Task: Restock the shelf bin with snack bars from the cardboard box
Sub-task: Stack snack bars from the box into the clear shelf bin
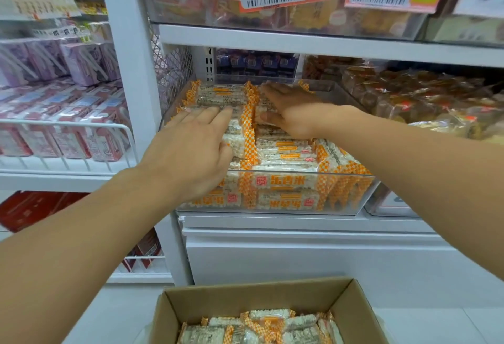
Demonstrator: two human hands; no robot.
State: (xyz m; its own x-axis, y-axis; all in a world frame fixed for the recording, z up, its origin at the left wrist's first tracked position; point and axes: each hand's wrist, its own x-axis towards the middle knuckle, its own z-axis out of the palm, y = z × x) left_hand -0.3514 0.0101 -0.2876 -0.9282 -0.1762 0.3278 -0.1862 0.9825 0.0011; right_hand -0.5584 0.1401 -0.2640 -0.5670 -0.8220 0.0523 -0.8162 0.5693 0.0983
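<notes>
While both hands lie flat in the clear shelf bin (354, 193), left hand (191, 152) and right hand (293, 110) fingers straight and gripping nothing, the snack bars (286, 152) under them run left-to-right, and the cardboard box (354, 313) sits below, nearer the body.

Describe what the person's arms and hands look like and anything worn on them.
Both forearms are bare up to the frame's edge: no sleeves show. The left hand and right hand wear no gloves, and no rings, watch or bracelet show. Nails look short and unpainted.
</notes>
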